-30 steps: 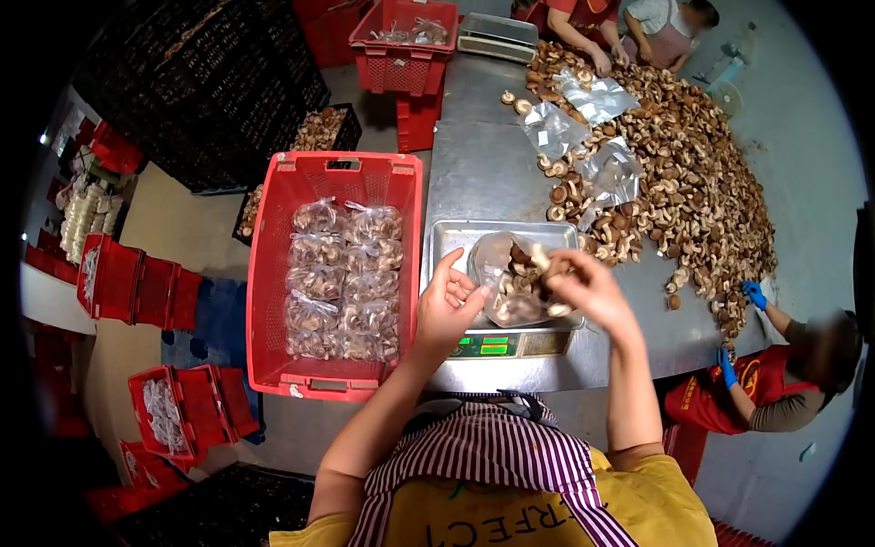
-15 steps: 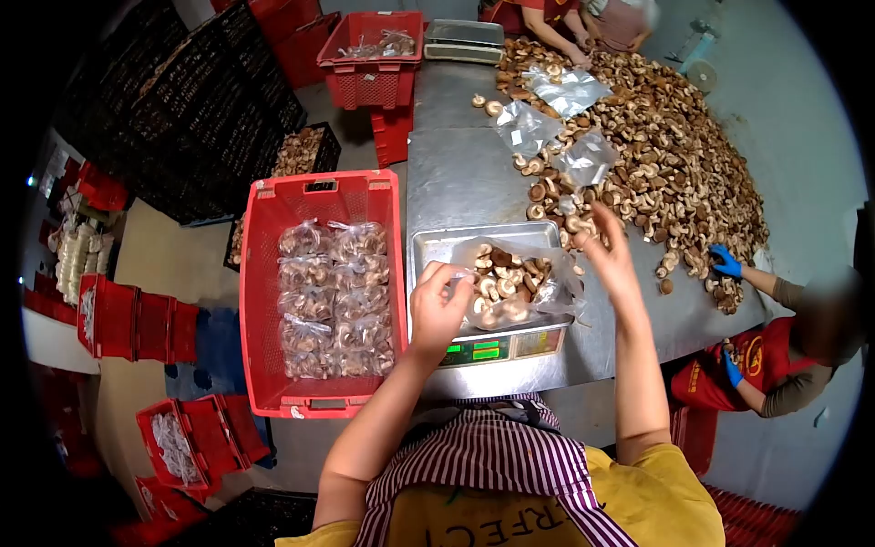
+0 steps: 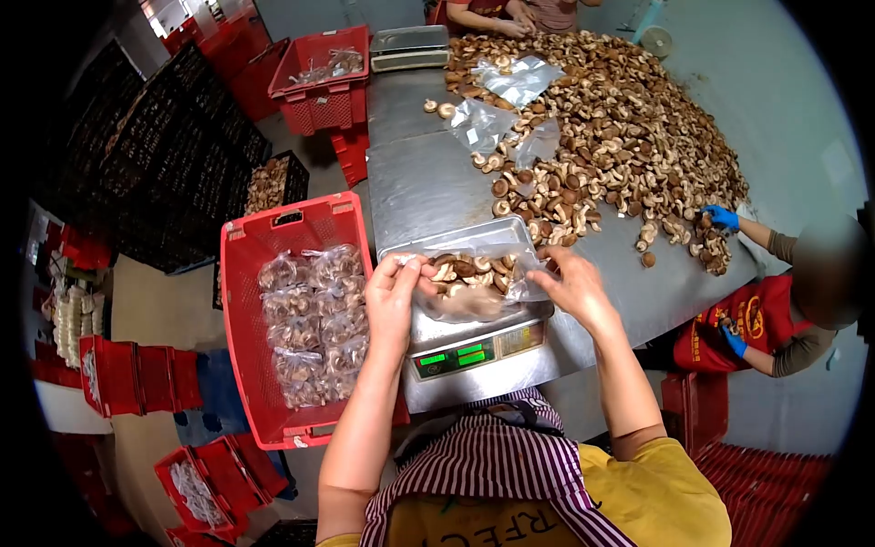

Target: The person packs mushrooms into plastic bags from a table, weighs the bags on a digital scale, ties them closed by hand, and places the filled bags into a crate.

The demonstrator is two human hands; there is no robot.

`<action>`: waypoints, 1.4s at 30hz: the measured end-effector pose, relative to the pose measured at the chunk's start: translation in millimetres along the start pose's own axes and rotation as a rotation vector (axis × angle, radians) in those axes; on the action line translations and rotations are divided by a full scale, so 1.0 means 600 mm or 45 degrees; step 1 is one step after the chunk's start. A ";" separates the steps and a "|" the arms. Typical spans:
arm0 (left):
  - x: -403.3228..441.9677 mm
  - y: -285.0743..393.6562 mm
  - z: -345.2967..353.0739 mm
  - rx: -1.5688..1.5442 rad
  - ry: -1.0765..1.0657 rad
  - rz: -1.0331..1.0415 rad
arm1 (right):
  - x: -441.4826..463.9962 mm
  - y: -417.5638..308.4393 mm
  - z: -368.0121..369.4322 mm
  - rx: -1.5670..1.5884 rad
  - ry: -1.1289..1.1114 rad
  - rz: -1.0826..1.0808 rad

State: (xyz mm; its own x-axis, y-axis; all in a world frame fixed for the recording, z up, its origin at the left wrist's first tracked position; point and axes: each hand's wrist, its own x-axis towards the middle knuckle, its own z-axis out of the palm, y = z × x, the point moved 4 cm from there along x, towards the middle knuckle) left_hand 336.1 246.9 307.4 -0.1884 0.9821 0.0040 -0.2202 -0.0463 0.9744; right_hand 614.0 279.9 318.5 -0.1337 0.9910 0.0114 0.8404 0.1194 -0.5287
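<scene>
A clear plastic bag (image 3: 512, 262) of shiitake mushrooms (image 3: 458, 270) lies on the metal tray of a weighing scale (image 3: 469, 356) in front of me. My left hand (image 3: 392, 296) pinches the left edge of the bag's mouth between thumb and fingers. At the opposite edge, my right hand (image 3: 576, 287) has its thumb and fingers closed on the plastic. The near part of the bag is blurred. Green digits glow on the scale's display.
Left of the scale stands a red crate (image 3: 239, 319) with several filled bags. A large heap of mushrooms (image 3: 629, 118) covers the table's far right, with loose plastic bags (image 3: 519, 82) on it. A blue-gloved co-worker (image 3: 729, 342) is at right; another person's hands (image 3: 518, 20) work at the back.
My right hand has come down from beside the mushroom heap to the bag's right edge. My left hand still holds the left edge. The whole view has shifted slightly.
</scene>
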 end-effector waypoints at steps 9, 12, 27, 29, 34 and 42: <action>-0.030 0.030 -0.005 0.037 -0.109 0.185 | 0.017 0.010 0.004 0.802 0.171 -0.079; -0.060 0.042 -0.015 0.114 -0.182 0.239 | 0.017 -0.032 -0.026 1.021 0.215 -0.035; -0.114 -0.006 -0.050 0.170 -0.096 0.013 | -0.052 -0.179 0.076 0.443 -0.089 -0.667; -0.107 -0.005 -0.042 0.129 -0.103 0.025 | -0.024 -0.169 0.148 0.253 -0.083 -0.608; -0.098 -0.013 -0.039 0.064 -0.088 0.029 | 0.022 -0.123 0.247 -0.043 -0.086 -0.621; -0.090 -0.047 -0.047 0.108 -0.005 -0.108 | -0.004 -0.101 0.184 1.437 -0.698 0.070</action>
State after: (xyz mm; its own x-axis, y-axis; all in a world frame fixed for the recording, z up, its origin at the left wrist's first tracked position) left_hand 325.6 190.2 273.2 -0.1691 0.9825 -0.0784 -0.1530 0.0525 0.9868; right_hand 505.4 263.6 257.0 -0.5405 0.8051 -0.2443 -0.0296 -0.3084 -0.9508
